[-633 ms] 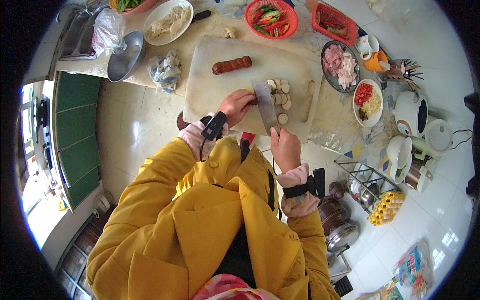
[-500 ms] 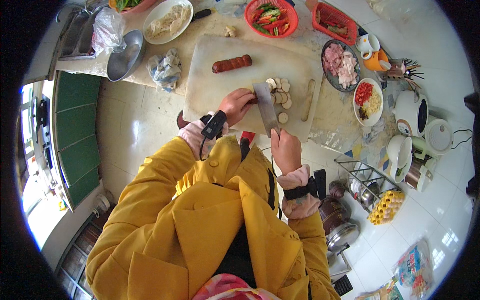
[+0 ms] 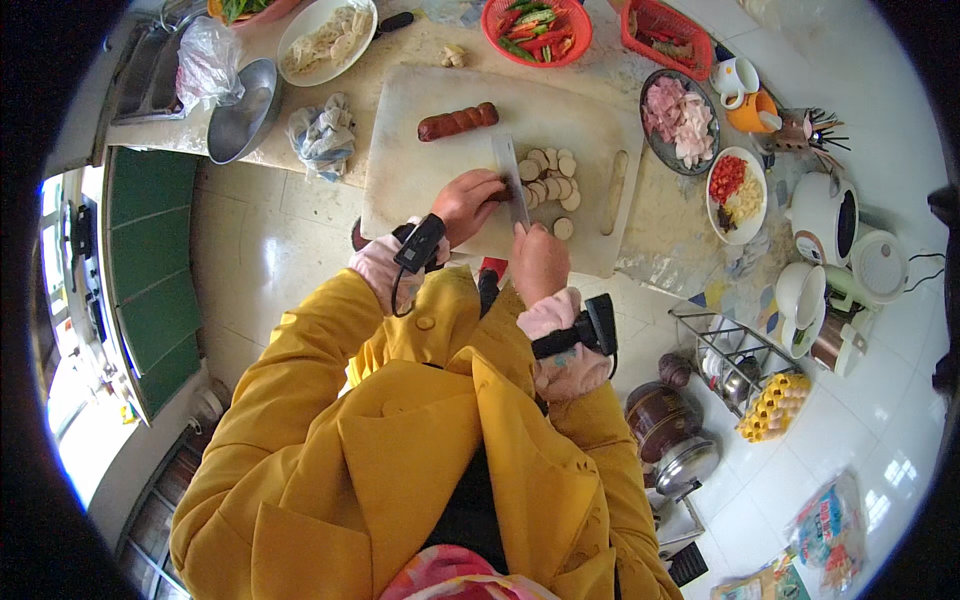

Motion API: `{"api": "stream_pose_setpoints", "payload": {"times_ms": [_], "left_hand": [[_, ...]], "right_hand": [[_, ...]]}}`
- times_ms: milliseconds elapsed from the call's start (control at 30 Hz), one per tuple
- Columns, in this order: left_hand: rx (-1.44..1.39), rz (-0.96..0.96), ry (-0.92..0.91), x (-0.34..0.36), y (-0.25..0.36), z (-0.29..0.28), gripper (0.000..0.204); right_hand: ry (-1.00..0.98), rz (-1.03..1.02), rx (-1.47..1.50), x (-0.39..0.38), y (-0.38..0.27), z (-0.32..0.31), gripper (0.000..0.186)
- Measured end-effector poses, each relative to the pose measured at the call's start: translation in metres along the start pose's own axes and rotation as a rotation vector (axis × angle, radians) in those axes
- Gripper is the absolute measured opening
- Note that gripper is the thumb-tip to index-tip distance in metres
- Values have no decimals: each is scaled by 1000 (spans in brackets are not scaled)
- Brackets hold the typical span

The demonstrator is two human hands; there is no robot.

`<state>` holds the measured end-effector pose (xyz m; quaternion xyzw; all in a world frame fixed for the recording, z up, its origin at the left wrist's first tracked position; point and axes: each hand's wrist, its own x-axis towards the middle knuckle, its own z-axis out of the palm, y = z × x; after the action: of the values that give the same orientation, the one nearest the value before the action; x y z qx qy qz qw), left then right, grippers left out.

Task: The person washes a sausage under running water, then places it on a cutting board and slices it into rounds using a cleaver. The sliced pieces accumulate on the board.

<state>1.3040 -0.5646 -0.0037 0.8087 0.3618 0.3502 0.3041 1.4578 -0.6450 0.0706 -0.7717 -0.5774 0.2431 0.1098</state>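
A pale cutting board (image 3: 420,150) lies on the counter before me. My left hand (image 3: 468,207) is curled down on a brown sausage, which its fingers mostly hide. Right beside those fingertips stands the blade of a cleaver (image 3: 511,178), turned nearly edge-on. My right hand (image 3: 540,262) is closed round the cleaver's handle. Pale round slices (image 3: 548,185) lie overlapping to the right of the blade, and one slice (image 3: 564,229) sits apart, nearer to me. Farther back on the board rests another reddish-brown sausage (image 3: 458,122), touched by neither hand.
Behind the board are a red basket of cut peppers (image 3: 537,32) and a plate of pale food (image 3: 328,42). To the right stand a dark plate of sliced meat (image 3: 680,120) and a white plate of chopped seasonings (image 3: 736,195). A crumpled cloth (image 3: 322,138) and grey bowl (image 3: 245,110) lie left.
My right hand and the cleaver have shifted left, and the blade has turned more edge-on. More slices show to the right of the blade. My left hand remains at the sausage.
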Motion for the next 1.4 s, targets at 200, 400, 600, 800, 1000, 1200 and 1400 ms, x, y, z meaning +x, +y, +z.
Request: {"api": "stream_pose_setpoints", "payload": {"times_ms": [200,400,600,800,1000,1200,1400], "left_hand": [[78,-5,2,-4,5,-2,34],[99,-17,40,-5,7,-1,33],[38,-11,31,0,12,-4,36],[39,23,65,0,12,-4,37],[9,0,5,-1,2,0,37],[21,1,19,1,3,-3,35],[6,-13,18,-3,6,-2,33]], "right_hand": [[200,27,131,16,8,9,42],[89,-81,137,-4,25,-21,44],[-15,-71,79,-24,15,-45,42],[-86,-33,32,-32,13,-53,38],[-83,-51,2,-26,7,-47,35],[-60,-31,5,-7,0,-22,34],[26,6,40,15,-2,7,42]]}}
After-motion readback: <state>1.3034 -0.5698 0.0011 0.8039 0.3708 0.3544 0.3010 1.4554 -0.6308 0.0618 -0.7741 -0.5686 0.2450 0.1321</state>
